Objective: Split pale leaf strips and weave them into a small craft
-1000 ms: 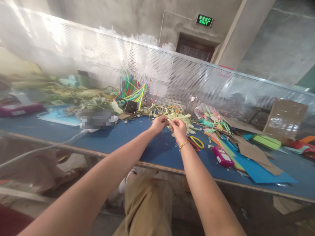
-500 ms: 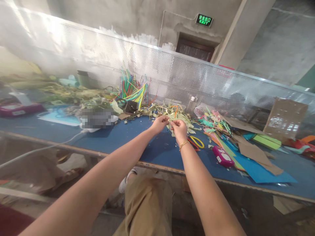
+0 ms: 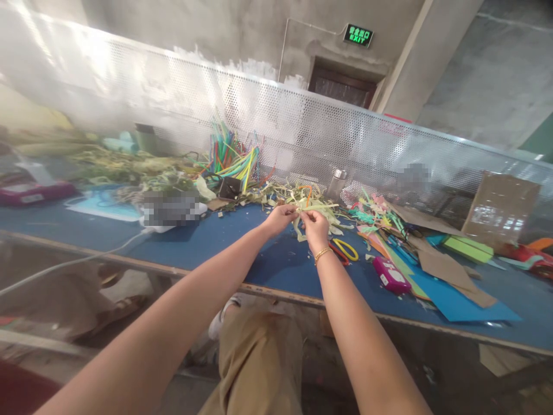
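Close together above the table, my left hand point(image 3: 280, 219) and my right hand point(image 3: 316, 226) are both closed in pinches. A thin pale yellow-green strip point(image 3: 325, 206) runs from the fingertips out to the right; its material is too small to tell. Another pale strip dangles just below the fingers. Behind the hands lies a heap of pale green strips and scraps point(image 3: 332, 219), with an orange strip point(image 3: 309, 195) bent upward in it. A gold bracelet circles my right wrist. Scissors with yellow and red handles point(image 3: 345, 249) lie just right of that wrist.
On the right of the blue table point(image 3: 285, 268) lie a magenta box point(image 3: 391, 275), blue sheets point(image 3: 458, 297) and cardboard pieces point(image 3: 444, 268). A metal flask point(image 3: 337, 183) stands by the perforated panel point(image 3: 298, 124). Colourful stems point(image 3: 233, 153) and a white cable point(image 3: 86, 260) are left.
The pale strip now sticks out to the right from between my fingertips, where it did not show before. Both hands stay in nearly the same place.
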A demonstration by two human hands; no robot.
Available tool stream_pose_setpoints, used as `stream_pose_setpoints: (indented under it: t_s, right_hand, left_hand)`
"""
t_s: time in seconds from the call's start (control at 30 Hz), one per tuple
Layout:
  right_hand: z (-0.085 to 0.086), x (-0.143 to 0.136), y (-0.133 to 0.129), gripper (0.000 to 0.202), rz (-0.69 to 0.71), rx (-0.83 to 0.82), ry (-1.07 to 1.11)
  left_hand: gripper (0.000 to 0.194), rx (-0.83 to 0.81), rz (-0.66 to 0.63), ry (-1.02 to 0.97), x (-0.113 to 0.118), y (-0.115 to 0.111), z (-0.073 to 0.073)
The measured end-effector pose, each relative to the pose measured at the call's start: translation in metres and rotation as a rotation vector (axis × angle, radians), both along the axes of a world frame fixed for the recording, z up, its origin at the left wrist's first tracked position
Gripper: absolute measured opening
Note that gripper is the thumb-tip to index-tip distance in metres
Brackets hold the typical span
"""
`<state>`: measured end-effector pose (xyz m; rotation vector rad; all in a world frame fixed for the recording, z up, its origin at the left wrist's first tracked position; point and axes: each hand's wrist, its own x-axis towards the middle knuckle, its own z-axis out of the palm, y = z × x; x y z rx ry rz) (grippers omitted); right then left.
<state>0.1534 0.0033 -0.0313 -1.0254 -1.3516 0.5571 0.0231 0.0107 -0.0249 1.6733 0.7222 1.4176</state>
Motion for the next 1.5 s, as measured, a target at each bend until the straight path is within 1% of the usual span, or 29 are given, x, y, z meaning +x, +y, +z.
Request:
stream_pose_setpoints:
  t_s: [0.07,0.17,0.23,0.27,0.33,0.4,0.47,0.5,0.57,0.67,0.77,0.83,0.97,1.03,1.2,1.5]
  right_hand:
    - [0.0,0.001,0.001,0.028,-0.011,0.02,-0.026]
    - [0.001,0.002,0.002,0.029,-0.014,0.046,-0.058]
    - [0.001,0.002,0.002,0.029,-0.024,0.065,-0.077]
    - [0.001,0.003,0.002,0.028,-0.035,0.075,-0.084]
    - [0.002,0.003,0.001,0.027,-0.057,0.098,-0.096]
    - [0.003,0.002,0.0,0.026,-0.064,0.115,-0.106]
    - [0.003,0.002,-0.001,0.026,-0.057,0.117,-0.112]
    - [0.004,0.001,-0.001,0.026,-0.054,0.114,-0.11]
    - [0.004,0.001,-0.001,0.027,-0.053,0.104,-0.097]
    - [0.004,0.0,-0.001,0.027,-0.051,0.101,-0.078]
    - [0.004,0.0,-0.001,0.026,-0.045,0.1,-0.076]
    - [0.004,0.001,-0.001,0.025,-0.051,0.105,-0.084]
    - [0.004,0.001,-0.002,0.025,-0.048,0.114,-0.102]
    - [0.004,0.001,-0.002,0.025,-0.042,0.117,-0.101]
    - [0.004,0.001,-0.001,0.023,-0.045,0.125,-0.079]
    - [0.006,-0.001,-0.004,0.022,-0.031,0.144,-0.062]
  left_hand:
    - [0.023,-0.038,-0.014,-0.023,0.0,0.0,0.0]
    - [0.027,-0.089,-0.077,-0.075,0.001,0.0,0.0]
    - [0.028,-0.08,-0.104,-0.075,0.001,-0.001,0.001]
    - [0.027,-0.046,-0.088,-0.052,0.001,0.0,0.002]
    - [0.022,0.079,0.012,0.042,-0.001,0.001,0.004]
    - [0.016,0.214,0.155,0.162,-0.004,0.004,0.006]
    - [0.012,0.293,0.269,0.259,-0.007,0.007,0.008]
    - [0.012,0.312,0.302,0.288,-0.008,0.008,0.008]
    - [0.015,0.319,0.322,0.314,-0.009,0.009,0.007]
    - [0.012,0.256,0.289,0.242,-0.007,0.01,0.004]
    - [0.019,0.161,0.227,0.096,-0.005,0.009,0.0]
    - [0.018,0.125,0.175,0.034,-0.004,0.008,0.0]
    - [0.017,0.092,0.137,0.012,-0.005,0.004,0.004]
    - [0.02,0.075,0.126,0.013,-0.005,0.002,0.006]
    - [0.033,0.033,0.045,-0.03,-0.003,-0.002,0.009]
    - [0.037,-0.034,0.052,-0.121,-0.002,-0.003,0.008]
